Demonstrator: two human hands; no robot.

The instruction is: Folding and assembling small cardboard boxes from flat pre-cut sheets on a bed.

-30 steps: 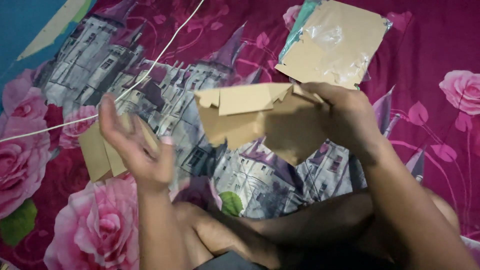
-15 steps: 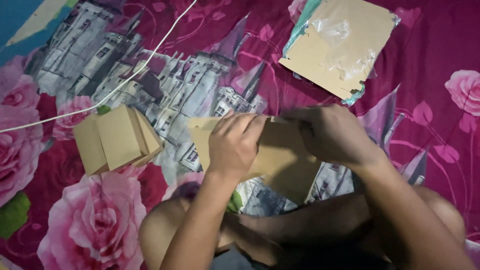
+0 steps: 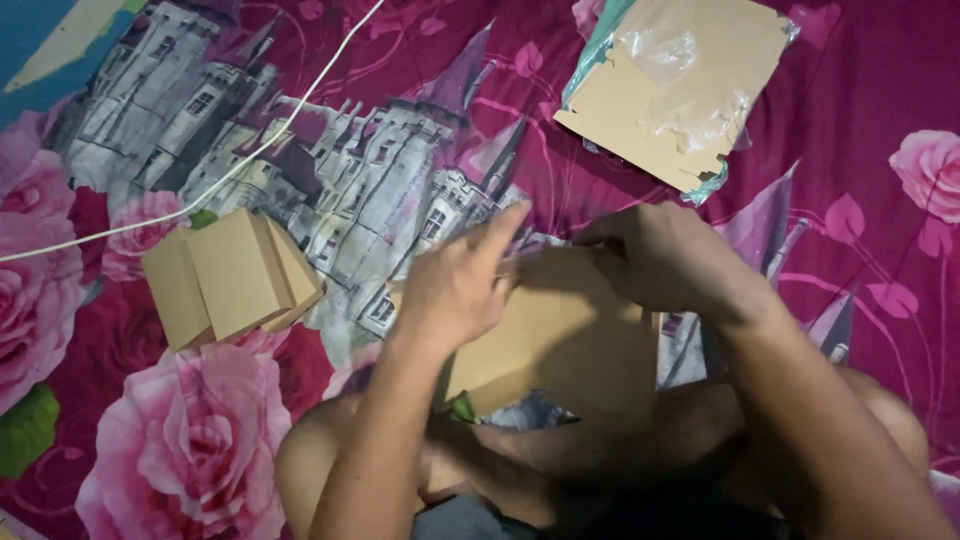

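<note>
In the head view, a flat brown cardboard piece [image 3: 560, 335] is held low in the middle of the frame, just above the person's folded legs and over a bedsheet [image 3: 860, 90] printed with pink roses and a grey castle. The left hand [image 3: 458, 285] is laid on the left part of the cardboard, with its fingers [image 3: 497, 232] stretched out and kept close together, pointing up and to the right; the card is pressed under the palm rather than pinched. The right hand [image 3: 655, 260] is set on the upper right edge of the same piece, its fingers curled over that edge so that the card is gripped there. The two hands are seen nearly touching at the top edge.

To the left, well apart from the hands, a small stack of folded brown cardboard boxes [image 3: 228, 275] is seen lying on the bedsheet; whether anything is inside them cannot be told. At the upper right, a clear plastic bag [image 3: 690, 75] is lying on the sheet, and flat brown cardboard sheets [image 3: 650, 115] are held inside it, with a teal edge showing along its left side. A thin white cord [image 3: 250, 160] is stretched across the upper left of the sheet, passing just above the stack.
</note>
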